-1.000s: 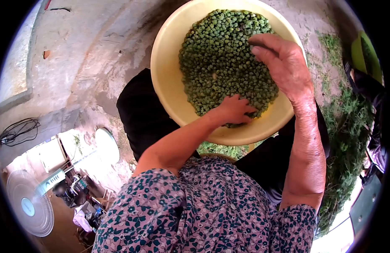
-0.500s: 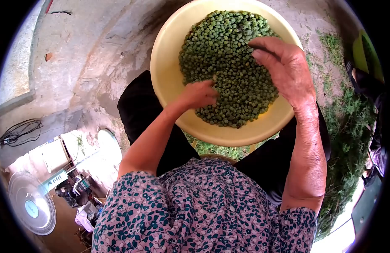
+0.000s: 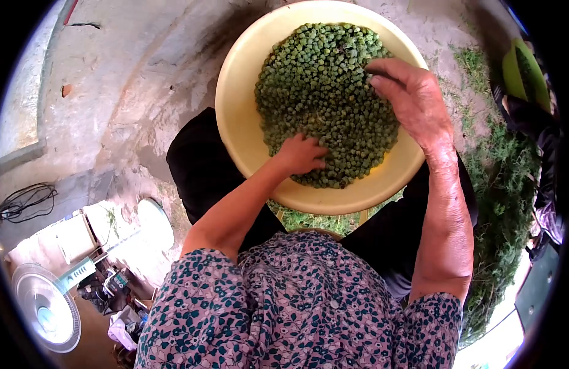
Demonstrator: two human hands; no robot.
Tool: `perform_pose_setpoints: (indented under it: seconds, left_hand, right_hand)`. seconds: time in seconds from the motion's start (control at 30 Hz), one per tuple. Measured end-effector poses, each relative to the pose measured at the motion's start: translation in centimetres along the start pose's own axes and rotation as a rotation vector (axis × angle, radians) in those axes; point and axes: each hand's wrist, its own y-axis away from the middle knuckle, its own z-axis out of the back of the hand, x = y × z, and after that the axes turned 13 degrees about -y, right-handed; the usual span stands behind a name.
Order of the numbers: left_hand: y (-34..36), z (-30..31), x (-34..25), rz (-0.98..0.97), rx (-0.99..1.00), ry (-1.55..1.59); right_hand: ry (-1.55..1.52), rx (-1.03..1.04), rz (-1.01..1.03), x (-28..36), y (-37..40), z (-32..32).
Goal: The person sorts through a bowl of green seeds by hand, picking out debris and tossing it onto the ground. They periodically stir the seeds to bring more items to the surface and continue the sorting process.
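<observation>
A wide yellow basin [image 3: 235, 111] rests at my knees with a broad heap of small round green berries or pods [image 3: 327, 80] in it. My left hand [image 3: 301, 154] lies on the lower left part of the heap, palm down, its fingers apart on the green pieces. Over the right side of the heap is my right hand [image 3: 413, 98], its thumb and fingertips brought near each other. What its fingertips hold, if anything, is too small to make out.
A standing fan [image 3: 46, 310] is at the lower left, near a coil of black cable [image 3: 26, 203]. Green plants [image 3: 502, 215] cover the ground to the right. A green bowl-like container [image 3: 525, 74] is at the upper right.
My left hand has moved slightly down and right over the heap, and its fingers are spread more. My right hand keeps nearly the same pose. The view has shifted a little.
</observation>
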Motion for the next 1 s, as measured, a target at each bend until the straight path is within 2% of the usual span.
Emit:
perform_pose_setpoints:
  seconds: [0.1, 0.17, 0.2, 0.33, 0.4, 0.47, 0.6, 0.63, 0.67, 0.73, 0.77, 0.83, 0.87, 0.93, 1.0]
  left_hand:
    - [3.0, 0.8, -0.7, -0.066, 0.010, -0.012]
    - [4.6, 1.8, -0.6, -0.118, -0.022, 0.023]
    - [5.2, 2.3, -0.6, -0.167, -0.042, 0.063]
    - [6.9, 5.8, 1.0, -0.117, -0.037, 0.259]
    - [8.1, 7.7, 2.4, -0.044, -0.322, 0.260]
    - [9.5, 10.2, 4.0, 0.007, -0.479, 0.345]
    - [9.2, 14.4, 6.7, 0.144, -0.737, 0.888]
    - [9.0, 15.6, 6.6, 0.161, -0.814, 1.070]
    - [8.8, 16.3, 7.0, 0.162, -0.909, 1.181]
    - [8.1, 17.7, 7.3, 0.057, -0.992, 1.561]
    - [7.9, 18.7, 7.4, 0.064, -0.995, 1.576]
    - [7.2, 20.7, 7.3, 0.047, -0.902, 1.957]
    - [6.4, 20.3, 7.8, 0.061, -0.908, 1.973]
    - [5.6, 19.6, 9.5, -0.074, -0.907, 2.089]
    - [5.2, 18.5, 10.5, -0.082, -0.894, 2.187]
  right_hand:
    - [0.055, -0.005, -0.027, -1.0, 0.7, 0.8]
    - [0.048, -0.035, -0.170, -1.4, 1.3, 1.3]
    - [0.058, -0.037, -0.163, -1.8, 1.6, 1.5]
    - [0.090, -0.060, -0.239, -4.0, 2.2, 2.6]
    - [0.211, 0.005, -0.348, -4.1, 2.1, 2.8]
    - [0.254, 0.025, -0.290, -4.3, 2.1, 2.3]
    - [0.308, 0.138, -0.265, -6.0, 0.8, 0.9]
    - [0.303, 0.143, -0.315, -6.3, 0.7, 0.5]
    - [0.297, 0.147, -0.364, -6.6, 0.7, 0.0]
    - [0.356, 0.162, -0.317, -8.1, 1.2, -0.5]
    - [0.382, 0.184, -0.298, -9.0, 1.5, -0.8]
    - [0.437, 0.220, -0.332, -11.0, 2.5, -1.4]
    - [0.443, 0.240, -0.336, -11.7, 2.9, -2.1]
    - [0.540, 0.422, -0.307, -12.3, 3.4, -4.2]
    - [0.482, 0.429, -0.319, -12.4, 4.2, -6.7]
